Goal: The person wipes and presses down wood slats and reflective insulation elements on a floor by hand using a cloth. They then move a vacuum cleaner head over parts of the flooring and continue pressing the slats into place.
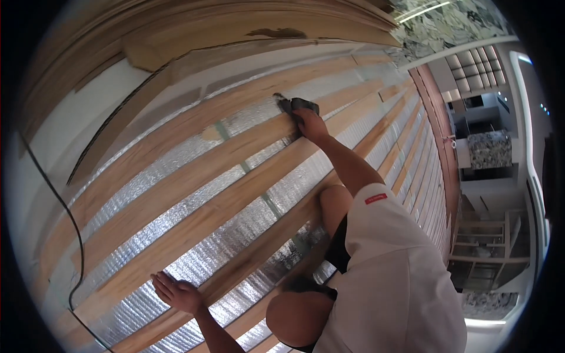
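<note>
My right hand [309, 125] is reached out over the floor, its fingers closed round a compact black tool [300, 107] whose exact kind I cannot make out. The tool is at a light wooden plank [259, 132], one of several laid in spaced rows. Lower down, my left hand [178, 294] is spread with its fingers stretched out and nothing in it. It is beside a plank [138, 250], over the silver foil sheet [200, 259] that shows between the rows. My bent knees [300, 317] are close to the planks.
Stacked long boards [194, 23] line the far side, with a cardboard edge [126, 112] before them. A black cable [65, 206] runs along the left. Greenish strips [271, 204] cross the foil. Shelving [485, 241] and a patterned stone panel [489, 149] stand to the right.
</note>
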A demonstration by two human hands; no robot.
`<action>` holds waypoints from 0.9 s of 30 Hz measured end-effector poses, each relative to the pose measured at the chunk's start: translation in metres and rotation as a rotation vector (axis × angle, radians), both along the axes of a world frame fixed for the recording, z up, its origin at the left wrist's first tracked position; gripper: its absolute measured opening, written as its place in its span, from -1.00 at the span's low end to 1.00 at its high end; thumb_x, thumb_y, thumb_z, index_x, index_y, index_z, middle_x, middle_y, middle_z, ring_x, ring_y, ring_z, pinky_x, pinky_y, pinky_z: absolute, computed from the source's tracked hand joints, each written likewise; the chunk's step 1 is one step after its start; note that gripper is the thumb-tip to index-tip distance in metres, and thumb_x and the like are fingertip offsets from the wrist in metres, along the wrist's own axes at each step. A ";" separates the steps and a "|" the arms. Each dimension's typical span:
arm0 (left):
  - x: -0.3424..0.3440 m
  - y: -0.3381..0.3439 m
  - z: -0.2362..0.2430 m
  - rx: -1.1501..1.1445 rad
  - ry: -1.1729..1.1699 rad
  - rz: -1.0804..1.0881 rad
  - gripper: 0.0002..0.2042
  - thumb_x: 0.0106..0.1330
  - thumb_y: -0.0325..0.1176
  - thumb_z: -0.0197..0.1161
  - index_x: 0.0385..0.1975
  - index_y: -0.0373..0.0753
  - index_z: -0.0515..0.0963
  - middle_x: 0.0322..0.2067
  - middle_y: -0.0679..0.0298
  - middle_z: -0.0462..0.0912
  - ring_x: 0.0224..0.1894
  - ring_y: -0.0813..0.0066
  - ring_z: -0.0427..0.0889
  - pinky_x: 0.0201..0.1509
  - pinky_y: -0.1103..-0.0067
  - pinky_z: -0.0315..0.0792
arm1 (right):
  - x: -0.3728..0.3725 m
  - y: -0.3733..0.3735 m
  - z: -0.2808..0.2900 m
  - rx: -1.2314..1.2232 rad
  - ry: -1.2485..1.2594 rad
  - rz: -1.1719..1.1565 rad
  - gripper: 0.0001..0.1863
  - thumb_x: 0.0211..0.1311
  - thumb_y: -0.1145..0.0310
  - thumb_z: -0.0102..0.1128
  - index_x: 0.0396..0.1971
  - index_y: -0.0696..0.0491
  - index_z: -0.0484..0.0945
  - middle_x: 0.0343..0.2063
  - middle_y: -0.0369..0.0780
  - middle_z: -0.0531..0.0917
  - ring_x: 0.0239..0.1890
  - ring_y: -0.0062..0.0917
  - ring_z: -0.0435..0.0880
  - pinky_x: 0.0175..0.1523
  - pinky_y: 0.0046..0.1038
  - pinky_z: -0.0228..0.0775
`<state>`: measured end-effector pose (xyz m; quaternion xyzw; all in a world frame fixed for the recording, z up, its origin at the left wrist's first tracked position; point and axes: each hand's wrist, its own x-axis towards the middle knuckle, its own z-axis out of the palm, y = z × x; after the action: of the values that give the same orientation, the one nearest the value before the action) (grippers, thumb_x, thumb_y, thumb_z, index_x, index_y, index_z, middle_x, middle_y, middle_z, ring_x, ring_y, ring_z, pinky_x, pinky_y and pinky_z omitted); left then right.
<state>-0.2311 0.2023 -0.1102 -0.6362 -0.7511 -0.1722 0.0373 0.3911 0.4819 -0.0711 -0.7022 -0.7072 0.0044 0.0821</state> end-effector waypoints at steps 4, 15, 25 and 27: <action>-0.019 -0.001 -0.004 0.008 -0.012 0.038 -0.49 0.56 -0.28 -0.29 0.38 -0.33 0.37 0.40 -0.05 0.38 0.40 -0.10 0.37 0.47 0.07 0.24 | -0.086 0.032 -0.015 -0.020 0.190 -0.134 -0.57 0.11 0.46 0.26 0.06 -0.02 0.65 0.12 -0.13 0.66 0.19 -0.12 0.57 0.29 -0.17 0.44; -0.022 -0.001 -0.010 0.005 -0.189 0.062 -0.44 0.31 -0.42 -0.06 0.36 -0.35 0.39 0.36 -0.16 0.39 0.39 -0.23 0.34 0.47 -0.01 0.17 | -0.431 -0.069 -0.044 -0.062 0.074 0.629 -0.56 0.17 0.26 0.28 0.10 -0.06 0.66 0.26 -0.25 0.55 0.30 -0.14 0.42 0.14 0.09 0.35; -0.026 -0.011 -0.006 -0.064 -0.144 0.153 -0.43 0.26 -0.43 0.00 0.35 -0.18 0.45 0.42 0.09 0.37 0.44 0.02 0.31 0.54 0.05 0.09 | -0.254 -0.035 0.002 -0.184 0.234 0.471 -0.52 0.06 0.44 0.28 0.08 0.00 0.64 0.14 -0.11 0.65 0.21 -0.12 0.55 0.37 -0.18 0.40; -0.021 -0.011 -0.007 -0.062 -0.151 0.157 -0.43 0.25 -0.44 0.01 0.35 -0.17 0.45 0.41 0.10 0.38 0.44 0.02 0.31 0.54 0.05 0.09 | -0.241 -0.021 0.016 -0.207 0.422 0.238 -0.60 0.14 0.42 0.25 0.04 0.01 0.66 -0.01 -0.06 0.72 0.05 -0.10 0.67 0.20 -0.17 0.52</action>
<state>-0.2521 0.1918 -0.1173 -0.5614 -0.8043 -0.1930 -0.0255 0.1503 0.4613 -0.0547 -0.6023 -0.7478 0.2326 0.1544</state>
